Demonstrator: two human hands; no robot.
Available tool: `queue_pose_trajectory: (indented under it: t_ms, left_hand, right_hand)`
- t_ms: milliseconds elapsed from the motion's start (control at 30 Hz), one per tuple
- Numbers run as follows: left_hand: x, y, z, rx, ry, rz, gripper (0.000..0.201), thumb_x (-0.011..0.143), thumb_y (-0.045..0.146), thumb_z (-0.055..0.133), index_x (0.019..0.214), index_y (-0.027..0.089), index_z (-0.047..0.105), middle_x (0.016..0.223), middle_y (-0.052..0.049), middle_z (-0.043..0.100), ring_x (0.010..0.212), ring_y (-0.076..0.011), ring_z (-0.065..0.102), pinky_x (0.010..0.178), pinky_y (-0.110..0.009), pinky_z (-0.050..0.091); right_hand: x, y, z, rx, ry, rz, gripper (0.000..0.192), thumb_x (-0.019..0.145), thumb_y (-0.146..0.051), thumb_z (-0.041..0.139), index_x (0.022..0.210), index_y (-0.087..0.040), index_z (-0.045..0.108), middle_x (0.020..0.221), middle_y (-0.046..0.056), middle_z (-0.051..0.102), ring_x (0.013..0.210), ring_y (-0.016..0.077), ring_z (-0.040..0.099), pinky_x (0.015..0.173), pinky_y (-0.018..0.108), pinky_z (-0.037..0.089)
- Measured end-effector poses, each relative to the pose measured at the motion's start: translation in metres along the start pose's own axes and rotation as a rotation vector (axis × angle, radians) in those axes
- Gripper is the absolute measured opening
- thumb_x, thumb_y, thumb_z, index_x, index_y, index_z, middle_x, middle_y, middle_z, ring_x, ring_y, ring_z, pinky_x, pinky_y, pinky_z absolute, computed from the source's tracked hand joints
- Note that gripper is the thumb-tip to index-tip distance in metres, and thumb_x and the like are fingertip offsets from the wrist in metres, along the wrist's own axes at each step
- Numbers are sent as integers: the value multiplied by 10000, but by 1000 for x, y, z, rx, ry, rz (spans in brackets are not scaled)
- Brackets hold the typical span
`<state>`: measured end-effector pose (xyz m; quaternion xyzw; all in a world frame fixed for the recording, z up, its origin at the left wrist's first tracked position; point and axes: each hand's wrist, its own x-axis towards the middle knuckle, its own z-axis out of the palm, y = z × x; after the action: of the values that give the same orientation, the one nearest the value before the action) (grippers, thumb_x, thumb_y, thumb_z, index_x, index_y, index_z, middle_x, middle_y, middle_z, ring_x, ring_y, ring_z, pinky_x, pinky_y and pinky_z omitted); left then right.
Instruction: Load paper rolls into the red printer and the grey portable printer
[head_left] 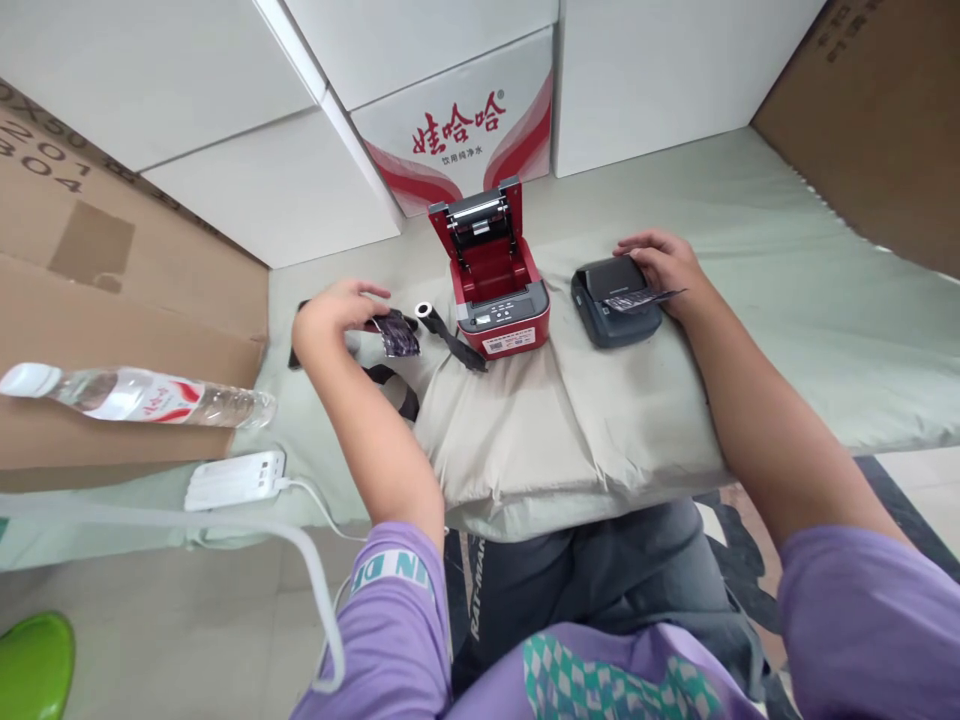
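Observation:
My left hand point(341, 310) is closed, with its fingertips on a dark patterned strip point(397, 335) that hangs from them. Some black items under that hand are partly hidden. My right hand point(664, 265) grips the back right side of a small dark-blue portable printer point(619, 320). Another dark patterned strip point(637, 299) sticks out over its top toward my wrist. Between the hands stands a red label printer point(510, 335) with its lid raised and its inside bare. Beside it lies a small black roll with a white core point(425, 312), its black tail unrolled toward the printer's front corner.
A water bottle point(150, 395) lies at the left by a cardboard box point(127, 270). A white power bank point(236, 480) with a cable is near the table edge. White boxes point(457, 130) line the back; another cardboard box point(877, 130) stands right. The cloth cover point(540, 430) is wrinkled.

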<state>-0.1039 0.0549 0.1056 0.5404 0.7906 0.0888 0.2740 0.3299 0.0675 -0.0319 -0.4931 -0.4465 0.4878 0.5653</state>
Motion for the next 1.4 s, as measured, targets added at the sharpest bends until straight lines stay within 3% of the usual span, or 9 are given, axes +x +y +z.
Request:
queue_pose_trajectory:
  t_ms: [133, 233, 400, 567, 867, 1000, 1133, 1233, 1400]
  left_hand:
    - [-16, 10, -10, -129, 81, 116, 426, 798, 152, 711, 1217, 230, 721, 988, -39, 763, 878, -179, 738, 825, -282, 595]
    - [-18, 14, -8, -99, 58, 116, 408, 787, 142, 697, 1187, 216, 725, 982, -38, 756, 907, -189, 728, 824, -285, 587]
    - [-6, 8, -5, -44, 15, 104, 413, 727, 146, 730, 1136, 202, 731, 915, -40, 750, 857, -201, 715, 799, -295, 569]
    - [11, 5, 1, 22, -21, 130, 469, 731, 143, 697, 1198, 187, 708, 994, -54, 764, 840, -177, 697, 764, -259, 542]
    - [43, 3, 24, 140, 23, 177, 466, 664, 187, 761, 1128, 220, 734, 1085, -47, 779, 829, -185, 700, 736, -265, 510]
    - [40, -1, 18, 126, 102, 224, 429, 659, 193, 762, 1087, 222, 741, 1051, -41, 784, 876, -196, 711, 781, -270, 527]
    - [38, -9, 10, 138, 158, 185, 403, 687, 171, 716, 1089, 198, 739, 1043, -60, 782, 936, -223, 720, 813, -289, 538]
    - [42, -11, 12, 165, 177, 197, 413, 667, 139, 729, 1074, 206, 744, 1082, -75, 780, 981, -242, 724, 877, -316, 538]
    - [53, -1, 34, 278, 34, 116, 474, 581, 132, 763, 1042, 243, 741, 1099, -86, 781, 971, -279, 729, 825, -332, 547]
  right_hand:
    - [0, 0, 0, 0, -6, 8, 189, 728, -247, 735, 916, -232, 726, 973, 57, 735, 881, 199, 663, 1001, 410, 548]
    - [0, 0, 1, 15, -2, 3, 182, 721, -234, 726, 903, -223, 724, 968, 62, 727, 876, 200, 674, 1016, 419, 543]
    - [3, 2, 1, -61, 12, -1, 205, 738, -339, 786, 904, -258, 696, 976, 62, 718, 995, 252, 704, 941, 433, 592]
    - [4, 4, -1, -77, 1, -20, 261, 722, -422, 803, 903, -277, 683, 987, 48, 726, 1013, 260, 707, 901, 446, 618]
    - [6, 6, -2, -68, -1, -20, 203, 711, -348, 766, 894, -280, 709, 972, 37, 737, 973, 246, 707, 874, 427, 621]
    - [5, 6, -3, -63, -18, -25, 212, 702, -332, 752, 905, -285, 711, 974, 32, 739, 974, 245, 706, 884, 430, 616]
    - [4, 5, -2, -69, -14, -14, 210, 705, -329, 745, 904, -283, 701, 968, 35, 732, 972, 243, 705, 894, 427, 609]
    - [5, 5, -2, -62, -9, -22, 201, 700, -309, 737, 897, -277, 706, 960, 36, 734, 957, 234, 708, 925, 425, 598]
    - [5, 5, -2, -77, -16, -25, 213, 700, -331, 723, 909, -290, 715, 956, 25, 741, 979, 234, 714, 960, 428, 595]
